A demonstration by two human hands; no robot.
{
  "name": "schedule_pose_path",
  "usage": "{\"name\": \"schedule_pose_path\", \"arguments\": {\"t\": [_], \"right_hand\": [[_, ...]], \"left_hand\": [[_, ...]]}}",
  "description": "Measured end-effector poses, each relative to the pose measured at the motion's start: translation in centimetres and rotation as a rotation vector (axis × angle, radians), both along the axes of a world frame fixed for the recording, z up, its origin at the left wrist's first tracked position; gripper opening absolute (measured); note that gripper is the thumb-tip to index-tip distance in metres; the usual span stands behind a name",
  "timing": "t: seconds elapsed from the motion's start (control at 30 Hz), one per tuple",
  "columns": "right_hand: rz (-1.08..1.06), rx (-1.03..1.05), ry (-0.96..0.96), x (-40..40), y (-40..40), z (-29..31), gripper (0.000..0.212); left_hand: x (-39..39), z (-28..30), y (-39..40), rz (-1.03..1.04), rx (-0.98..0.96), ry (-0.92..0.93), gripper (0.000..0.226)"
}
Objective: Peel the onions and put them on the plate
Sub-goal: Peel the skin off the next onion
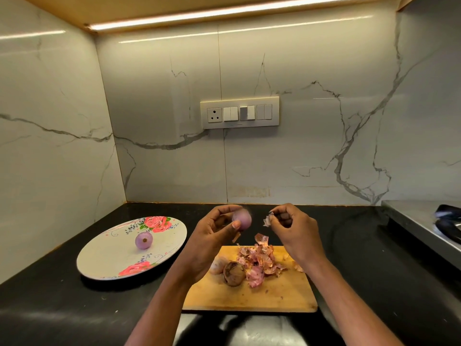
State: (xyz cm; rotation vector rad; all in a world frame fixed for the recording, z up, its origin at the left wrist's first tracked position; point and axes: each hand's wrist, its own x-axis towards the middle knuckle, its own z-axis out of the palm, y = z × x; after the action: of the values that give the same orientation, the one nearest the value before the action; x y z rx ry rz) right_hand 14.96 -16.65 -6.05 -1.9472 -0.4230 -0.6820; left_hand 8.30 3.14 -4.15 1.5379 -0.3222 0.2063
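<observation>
A black counter (349,258) carries a floral plate (104,255) on the left and a wooden board (274,295) in the middle. A switch panel (239,112) sits on the marble wall behind, and the edge of a steel stove (419,221) shows at far right. Both forearms reach over the board and cover part of its near corners.

The left hand (212,236) is held above the board's far edge, fingers and thumb curled round a peeled onion (242,219). The right hand (291,228), just beside it but apart, pinches a skin scrap (267,221) between narrow fingertips.

Four onions show: the held one, one peeled onion on the plate (144,240), and two unpeeled on the board, a dark one (233,273) and a pale one (217,264) partly hidden behind the left wrist. One heap of peels (259,258) lies on the board beside them.
</observation>
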Motion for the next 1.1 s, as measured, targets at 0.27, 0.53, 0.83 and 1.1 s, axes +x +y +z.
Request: {"name": "schedule_pose_path", "arguments": {"t": [0.27, 0.53, 0.83, 1.1], "right_hand": [[0.168, -0.513, 0.148, -1.0, 1.3, 0.0, 0.016], [0.318, -0.013, 0.185, -1.5, 1.6, 1.2, 0.021], [0.363, 0.184, 0.167, -1.8, 2.5, 0.8, 0.024], [0.212, 0.093, -0.016, -2.7, 3.6, 0.7, 0.017]], "left_hand": [[0.5, 0.0, 0.3, 0.022, -0.192, 0.099, 0.034], [0.5, -0.2, -0.2, 0.096, -0.086, 0.082, 0.045], [0.6, 0.0, -0.2, 0.109, -0.150, 0.085, 0.048], [0.6, -0.3, -0.2, 0.124, -0.163, 0.099, 0.049]]}}
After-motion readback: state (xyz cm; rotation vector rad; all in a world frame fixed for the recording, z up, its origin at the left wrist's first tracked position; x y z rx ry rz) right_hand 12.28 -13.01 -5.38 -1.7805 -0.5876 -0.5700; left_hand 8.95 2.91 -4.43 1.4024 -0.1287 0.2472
